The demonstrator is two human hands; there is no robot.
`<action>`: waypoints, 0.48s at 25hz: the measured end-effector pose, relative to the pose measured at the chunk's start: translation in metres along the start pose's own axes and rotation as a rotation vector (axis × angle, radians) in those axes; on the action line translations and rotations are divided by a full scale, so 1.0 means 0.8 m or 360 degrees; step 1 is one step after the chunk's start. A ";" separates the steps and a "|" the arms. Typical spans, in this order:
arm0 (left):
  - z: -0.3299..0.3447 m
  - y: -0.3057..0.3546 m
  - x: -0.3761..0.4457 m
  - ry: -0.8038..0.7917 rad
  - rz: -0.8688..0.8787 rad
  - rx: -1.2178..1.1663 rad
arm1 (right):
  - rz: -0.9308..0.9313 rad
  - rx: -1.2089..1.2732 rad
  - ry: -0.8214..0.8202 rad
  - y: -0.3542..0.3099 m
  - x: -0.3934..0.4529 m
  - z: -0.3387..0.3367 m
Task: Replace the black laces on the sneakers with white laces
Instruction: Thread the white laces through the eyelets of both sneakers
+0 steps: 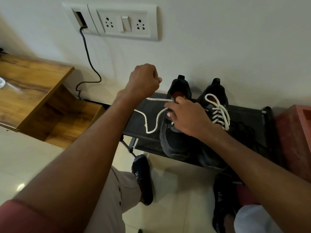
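Left sneaker (175,132), surface centre: right hand (186,116) pressing its tongue; left hand (143,81) at 11 o'clock, clamped on white lace (152,115). Right sneaker (217,105) laced white. Risk: hard pull leaves ends uneven.

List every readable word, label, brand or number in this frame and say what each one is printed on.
"CLYMB": small white letters on the side of the right-hand sneaker, partly cut off by the right hand.
White print on the person's two dark slippers: too blurred and tilted to read.
Switch plate on the wall: no lettering visible.
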State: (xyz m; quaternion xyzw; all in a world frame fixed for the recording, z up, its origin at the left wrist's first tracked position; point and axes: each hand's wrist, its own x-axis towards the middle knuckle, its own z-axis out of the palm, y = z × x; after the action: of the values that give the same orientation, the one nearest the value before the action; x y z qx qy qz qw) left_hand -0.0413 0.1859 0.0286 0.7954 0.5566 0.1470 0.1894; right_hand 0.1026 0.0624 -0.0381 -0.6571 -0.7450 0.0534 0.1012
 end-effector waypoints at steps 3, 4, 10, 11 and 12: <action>0.009 -0.005 -0.003 -0.0303 -0.0014 0.0130 | 0.0193 0.0181 0.0064 -0.002 0.004 -0.002; 0.013 -0.005 -0.004 -0.0371 -0.0004 0.0181 | 0.0305 0.0287 0.0095 0.000 0.005 -0.007; 0.016 0.015 -0.002 -0.0306 0.0028 -0.0102 | 0.0508 0.0420 0.0040 0.001 -0.004 -0.021; 0.017 0.019 -0.002 -0.0286 0.0030 -0.0158 | 0.0479 0.0312 0.0020 -0.004 -0.004 -0.020; 0.018 0.021 -0.002 -0.0268 0.0037 -0.0212 | 0.0459 0.0217 -0.0002 -0.008 -0.004 -0.019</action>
State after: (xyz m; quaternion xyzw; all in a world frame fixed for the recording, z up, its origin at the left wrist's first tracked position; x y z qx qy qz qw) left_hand -0.0216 0.1772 0.0238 0.7970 0.5185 0.1185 0.2861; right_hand 0.1000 0.0576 -0.0219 -0.7488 -0.6377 0.1182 0.1366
